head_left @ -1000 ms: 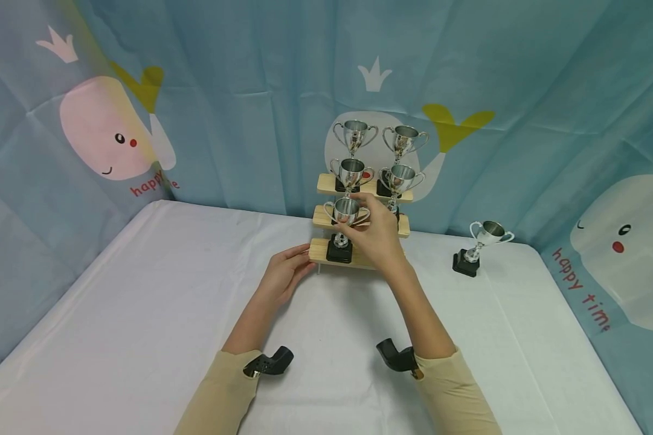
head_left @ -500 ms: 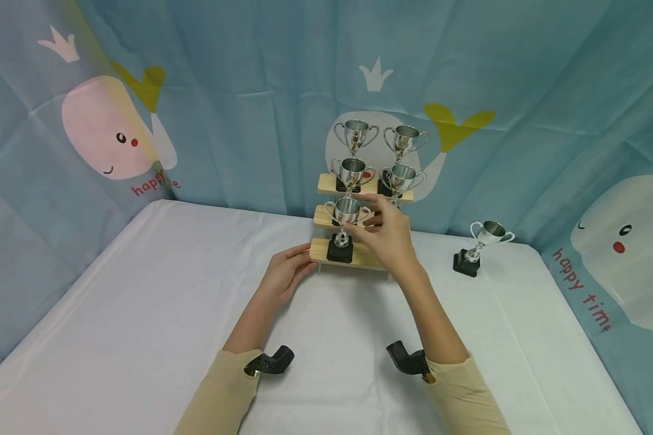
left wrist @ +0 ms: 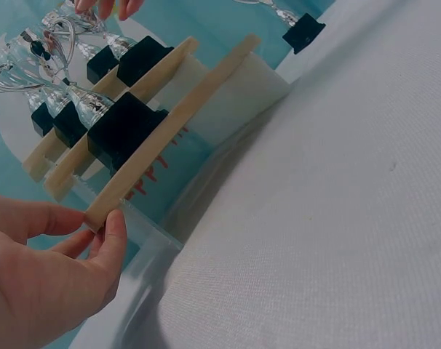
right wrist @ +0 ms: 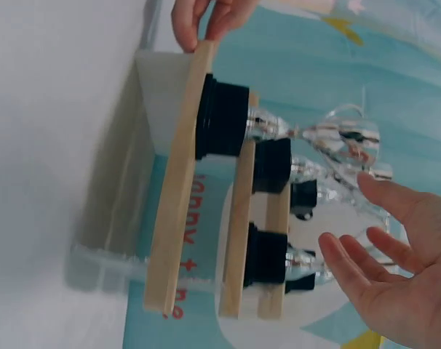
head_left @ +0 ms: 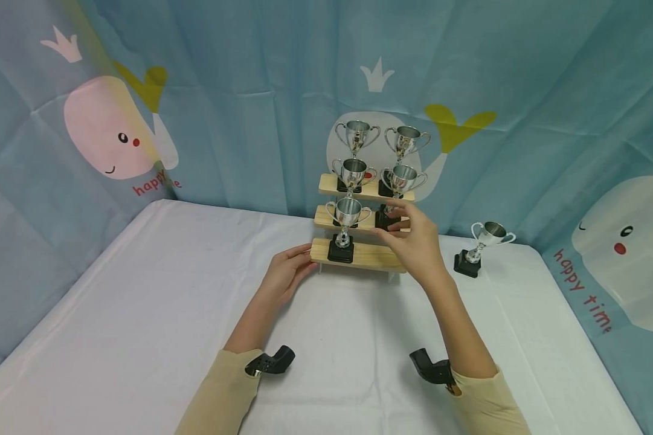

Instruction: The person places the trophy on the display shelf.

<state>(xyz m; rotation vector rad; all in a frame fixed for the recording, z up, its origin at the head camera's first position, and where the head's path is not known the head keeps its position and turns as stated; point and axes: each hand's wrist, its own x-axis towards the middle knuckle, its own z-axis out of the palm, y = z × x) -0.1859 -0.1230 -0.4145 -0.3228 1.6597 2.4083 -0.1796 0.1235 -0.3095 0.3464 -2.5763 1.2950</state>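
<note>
A three-tier wooden display stand (head_left: 379, 257) holds several silver trophy cups with black bases. My left hand (head_left: 288, 273) pinches the left end of its lowest shelf between thumb and fingers, as the left wrist view shows at the board's end (left wrist: 97, 218). On that shelf's left part a trophy cup (head_left: 340, 249) stands upright. My right hand (head_left: 417, 244), fingers spread and holding nothing, is beside the right side of the stand. It overlaps the middle-tier right trophy (head_left: 386, 219) in the head view. In the right wrist view, the right palm (right wrist: 424, 283) faces the cups.
Another trophy cup (head_left: 467, 263) stands alone on the white-covered table (head_left: 141, 302), right of the stand and near the back edge. Close behind the stand hangs a blue curtain (head_left: 239, 139) with whale prints. Clear supports (left wrist: 151, 225) carry the shelves.
My right hand has let go of the lowest-shelf trophy and drawn away to the right, its fingers now apart from it. The left hand keeps its grip on the shelf end.
</note>
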